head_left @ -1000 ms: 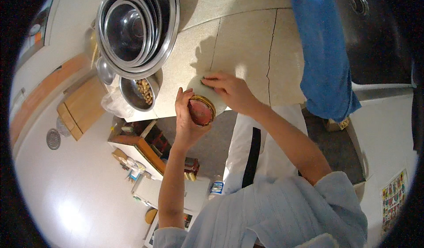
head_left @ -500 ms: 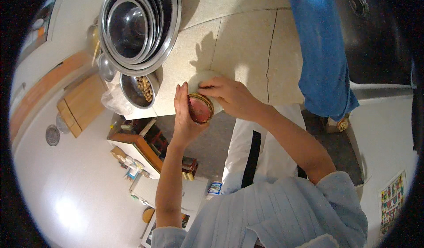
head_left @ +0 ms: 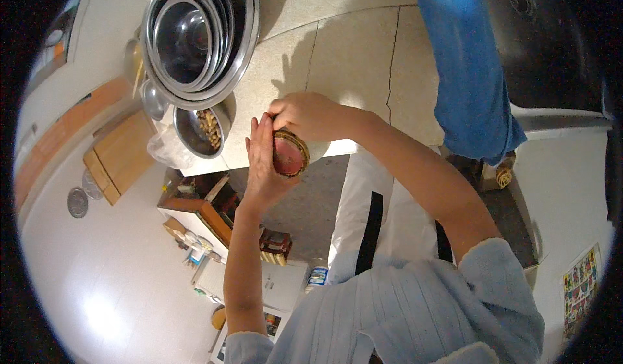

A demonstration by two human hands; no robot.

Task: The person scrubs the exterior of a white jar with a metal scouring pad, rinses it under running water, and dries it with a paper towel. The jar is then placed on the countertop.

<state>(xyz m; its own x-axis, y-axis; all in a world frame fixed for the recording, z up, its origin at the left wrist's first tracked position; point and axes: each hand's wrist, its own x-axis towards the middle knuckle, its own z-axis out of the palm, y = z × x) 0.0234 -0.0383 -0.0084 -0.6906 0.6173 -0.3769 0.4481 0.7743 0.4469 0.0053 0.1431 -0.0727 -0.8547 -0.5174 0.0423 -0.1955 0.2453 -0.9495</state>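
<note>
My left hand (head_left: 261, 159) is wrapped round a round container (head_left: 289, 155) from its left side, fingers stretched along it. The container's pinkish-red round face with a worn, dark yellow-brown rim is turned up toward me; I cannot tell whether it is a lid or a base. My right hand (head_left: 311, 116) lies over the container's far side, its fingers curled in close to the left fingertips. What those right fingers pinch is hidden. Both hands are held at the near edge of the pale tiled counter (head_left: 350, 65).
Nested steel bowls (head_left: 250, 46) stand at the far left, beside a small steel bowl of peanuts (head_left: 211, 130) and a clear plastic bag (head_left: 165, 146). A blue cloth (head_left: 470, 78) hangs over the counter edge near a dark sink (head_left: 551, 46). A wooden board (head_left: 123, 153) is at the left.
My right hand has moved left and its fingers have curled in toward the left fingertips, covering the pale rounded shape behind the container. The left hand still holds the container.
</note>
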